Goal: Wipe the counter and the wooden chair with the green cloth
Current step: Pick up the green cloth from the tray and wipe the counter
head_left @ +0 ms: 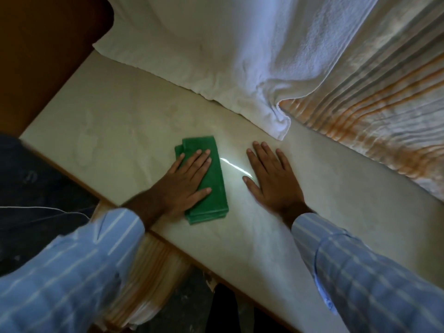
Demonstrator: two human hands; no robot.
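Note:
A folded green cloth lies flat on the pale stone counter. My left hand presses down on the cloth's left half with its fingers spread and straight. My right hand rests palm-down on the bare counter just right of the cloth, fingers apart, touching nothing else. A bright streak of light reflects off the counter between the two hands. No wooden chair can be made out for certain.
A white towel hangs down onto the counter's far edge. A striped orange and grey cloth drapes at the right. Brown wood borders the far left. Striped fabric and dark floor lie below the counter's near edge.

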